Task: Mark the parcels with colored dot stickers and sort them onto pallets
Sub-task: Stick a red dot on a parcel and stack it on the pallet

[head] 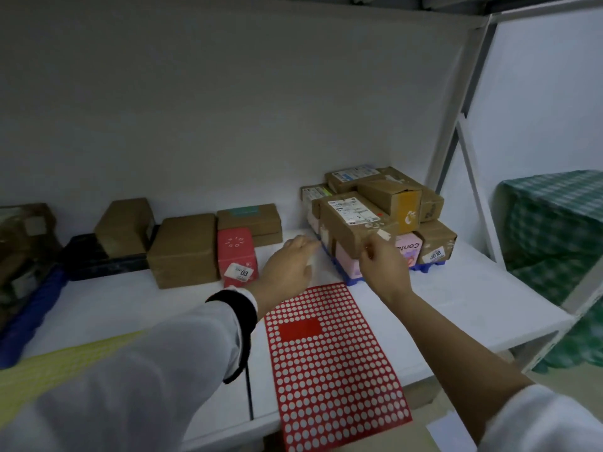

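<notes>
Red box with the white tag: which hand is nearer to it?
Left. The left hand is just right of the red box; the right hand is farther right, at the labelled cardboard parcel.

Place: small parcel-sorting station, storeroom type. Evidence: cardboard parcels (355, 223) with printed shipping labels (354, 208), stacked right of centre on a low blue pallet (350, 279); more brown boxes (186, 249) left of centre, beside a black pallet (98, 261) — all on a white table (456, 298) backed by plain white panels. Red sticker sheet (332, 370) at lower centre, yellow sticker sheet (65, 363) at lower left. White metal frame (470, 158) at upper right.
</notes>
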